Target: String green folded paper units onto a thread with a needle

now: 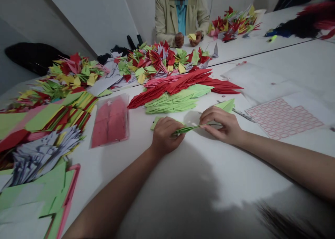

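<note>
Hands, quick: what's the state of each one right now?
Left hand: closed, holding a narrow folded green paper piece.
Right hand: closed in a pinch on the same piece's far end.

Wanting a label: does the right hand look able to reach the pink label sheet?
Probably yes: only a slim metal tool lies between the right hand and the label sheet, though that hand holds folded green paper.
</note>
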